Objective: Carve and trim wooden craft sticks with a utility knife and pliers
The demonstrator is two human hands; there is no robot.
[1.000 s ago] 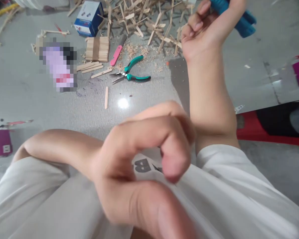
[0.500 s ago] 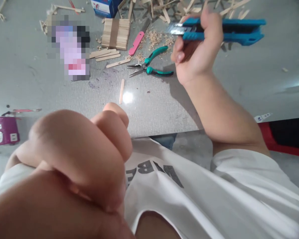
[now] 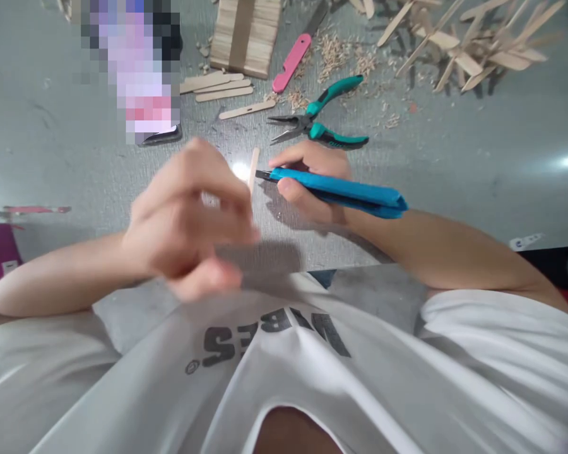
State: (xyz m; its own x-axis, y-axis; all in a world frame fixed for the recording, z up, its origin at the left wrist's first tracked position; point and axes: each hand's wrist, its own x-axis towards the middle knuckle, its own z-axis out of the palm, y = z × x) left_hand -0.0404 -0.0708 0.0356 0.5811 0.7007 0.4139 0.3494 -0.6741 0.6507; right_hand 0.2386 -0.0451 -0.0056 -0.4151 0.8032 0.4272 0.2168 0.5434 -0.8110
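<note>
My right hand [image 3: 312, 183] is closed round a blue utility knife [image 3: 345, 192]. Its blade tip points left and lies beside a small wooden craft stick [image 3: 254, 165], whose lower end is hidden behind my left hand. Blurred by motion, my left hand [image 3: 194, 214] hovers over the table's near side with fingers curled and the thumb apart from them; no object shows in it. Just beyond my right hand, green-handled long-nose pliers [image 3: 307, 126] lie with jaws and handles spread.
Behind the pliers are a pink-handled folding blade [image 3: 291, 63], wood shavings [image 3: 334, 57], a banded bundle of craft sticks [image 3: 246, 38] and several loose sticks [image 3: 224, 91]. A pile of joined sticks [image 3: 468, 50] stands back right. A pixelated object [image 3: 142, 75] sits back left.
My right hand has brought the knife down and left to the small stick. My left hand has moved away from the camera, out over the table. The view has shifted.
</note>
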